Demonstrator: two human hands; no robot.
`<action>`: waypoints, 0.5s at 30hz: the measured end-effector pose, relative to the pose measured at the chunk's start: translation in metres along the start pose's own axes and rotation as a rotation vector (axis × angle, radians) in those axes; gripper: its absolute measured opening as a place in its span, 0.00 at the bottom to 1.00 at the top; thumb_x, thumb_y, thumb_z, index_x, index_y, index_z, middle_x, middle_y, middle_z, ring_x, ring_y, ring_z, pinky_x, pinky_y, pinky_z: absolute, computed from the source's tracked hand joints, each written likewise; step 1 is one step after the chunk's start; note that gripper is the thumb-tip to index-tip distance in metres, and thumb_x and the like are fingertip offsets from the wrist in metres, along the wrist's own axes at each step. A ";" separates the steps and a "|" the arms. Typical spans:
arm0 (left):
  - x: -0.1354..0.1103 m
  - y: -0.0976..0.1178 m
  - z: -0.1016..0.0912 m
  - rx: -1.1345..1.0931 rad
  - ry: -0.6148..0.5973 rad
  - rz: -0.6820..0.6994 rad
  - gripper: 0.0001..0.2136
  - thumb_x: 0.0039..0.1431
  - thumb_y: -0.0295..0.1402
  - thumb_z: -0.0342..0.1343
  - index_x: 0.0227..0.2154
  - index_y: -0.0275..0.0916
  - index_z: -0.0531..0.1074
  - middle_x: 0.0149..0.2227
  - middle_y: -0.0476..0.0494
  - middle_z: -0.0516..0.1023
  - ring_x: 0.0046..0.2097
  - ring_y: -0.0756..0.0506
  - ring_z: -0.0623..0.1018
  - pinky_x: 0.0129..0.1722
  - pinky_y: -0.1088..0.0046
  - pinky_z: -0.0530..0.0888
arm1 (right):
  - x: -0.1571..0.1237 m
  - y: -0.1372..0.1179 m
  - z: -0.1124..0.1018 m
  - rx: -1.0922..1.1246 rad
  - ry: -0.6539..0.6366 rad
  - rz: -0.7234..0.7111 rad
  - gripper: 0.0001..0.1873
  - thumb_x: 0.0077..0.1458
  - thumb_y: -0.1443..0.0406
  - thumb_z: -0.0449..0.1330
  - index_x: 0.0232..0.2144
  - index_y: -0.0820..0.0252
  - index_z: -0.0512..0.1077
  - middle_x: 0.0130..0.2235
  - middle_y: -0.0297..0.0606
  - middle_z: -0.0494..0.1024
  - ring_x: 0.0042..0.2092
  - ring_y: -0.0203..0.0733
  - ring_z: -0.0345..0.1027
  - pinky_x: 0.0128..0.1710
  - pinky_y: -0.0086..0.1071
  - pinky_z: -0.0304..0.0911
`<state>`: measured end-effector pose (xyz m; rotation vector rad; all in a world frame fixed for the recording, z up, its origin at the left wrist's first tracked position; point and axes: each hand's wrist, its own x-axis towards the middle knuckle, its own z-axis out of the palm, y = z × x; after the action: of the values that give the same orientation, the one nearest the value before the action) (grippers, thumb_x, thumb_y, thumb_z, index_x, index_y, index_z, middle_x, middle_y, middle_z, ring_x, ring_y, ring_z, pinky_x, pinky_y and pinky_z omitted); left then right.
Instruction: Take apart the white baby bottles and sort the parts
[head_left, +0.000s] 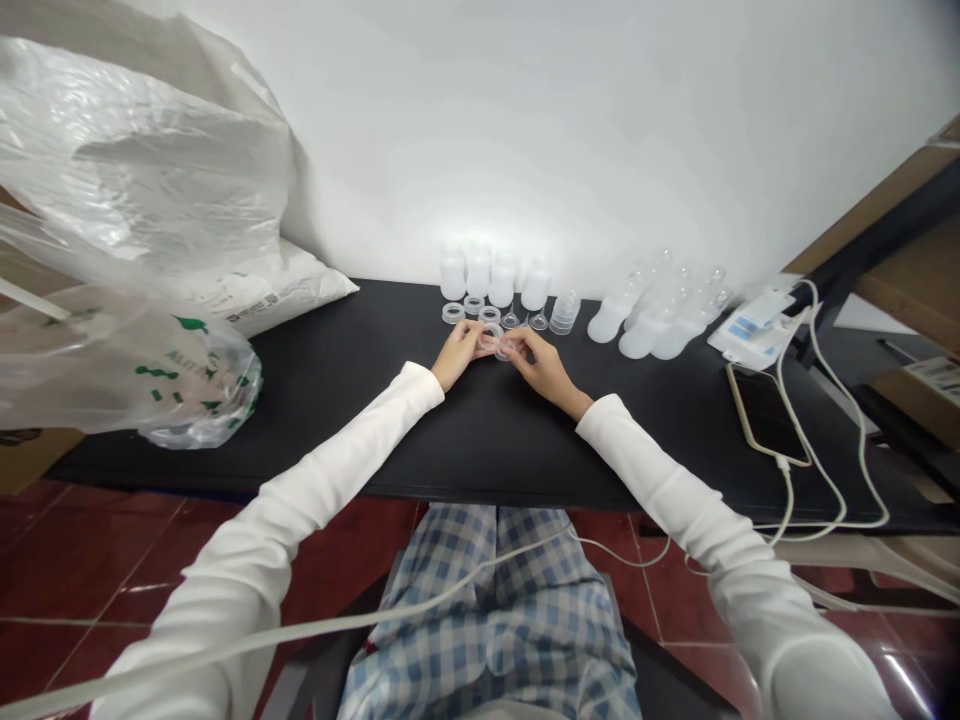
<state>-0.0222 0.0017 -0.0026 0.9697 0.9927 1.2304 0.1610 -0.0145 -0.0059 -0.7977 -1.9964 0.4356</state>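
Note:
My left hand is closed, thumb and fingers pinching a translucent bottle collar ring just above the black table. Opposite it, my right hand pinches a small clear piece against that ring; it looks like a bottle nipple, but the fingers partly cover it. Behind the hands lie several loose collar rings and clear nipples. A stack of clear domed caps stands a little right of them. Several frosted baby bottles without tops line up along the wall.
Several frosted bottles with clear tops lie in a group at right. Beyond are a white-and-blue box, a phone and a white cable. Large plastic bags fill the left end of the black table.

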 end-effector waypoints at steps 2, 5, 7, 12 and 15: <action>-0.005 0.002 0.003 0.000 -0.049 0.008 0.08 0.65 0.37 0.59 0.35 0.38 0.69 0.32 0.50 0.78 0.38 0.51 0.81 0.47 0.71 0.80 | 0.000 -0.006 0.002 0.059 -0.037 0.035 0.16 0.70 0.53 0.54 0.45 0.56 0.75 0.36 0.35 0.79 0.33 0.36 0.69 0.36 0.30 0.67; -0.011 0.003 0.007 0.006 -0.126 0.051 0.12 0.63 0.41 0.62 0.36 0.38 0.69 0.34 0.51 0.77 0.39 0.52 0.80 0.44 0.75 0.80 | 0.000 -0.007 0.003 0.069 -0.020 0.066 0.18 0.69 0.51 0.56 0.44 0.57 0.77 0.37 0.35 0.80 0.32 0.35 0.69 0.36 0.29 0.66; -0.014 0.002 0.009 0.011 -0.190 0.079 0.16 0.59 0.45 0.65 0.37 0.39 0.70 0.36 0.50 0.78 0.40 0.51 0.81 0.44 0.75 0.80 | 0.000 -0.004 0.002 0.059 0.016 0.078 0.19 0.68 0.50 0.57 0.44 0.58 0.78 0.37 0.36 0.80 0.32 0.35 0.68 0.35 0.29 0.65; -0.015 -0.001 0.012 -0.011 -0.262 0.123 0.21 0.56 0.51 0.66 0.40 0.40 0.71 0.38 0.49 0.78 0.42 0.50 0.81 0.47 0.70 0.81 | 0.001 0.000 0.002 -0.010 0.097 0.099 0.19 0.66 0.49 0.58 0.42 0.56 0.78 0.30 0.32 0.71 0.30 0.35 0.60 0.34 0.31 0.61; -0.014 -0.004 0.015 -0.037 -0.238 0.112 0.18 0.59 0.47 0.65 0.41 0.40 0.70 0.38 0.50 0.79 0.41 0.51 0.81 0.49 0.69 0.80 | 0.001 -0.001 0.002 -0.075 0.136 0.128 0.18 0.67 0.49 0.57 0.41 0.56 0.77 0.28 0.30 0.66 0.29 0.36 0.58 0.34 0.32 0.61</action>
<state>-0.0076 -0.0128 -0.0010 1.1261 0.7355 1.1893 0.1584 -0.0150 -0.0057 -0.9803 -1.8506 0.3716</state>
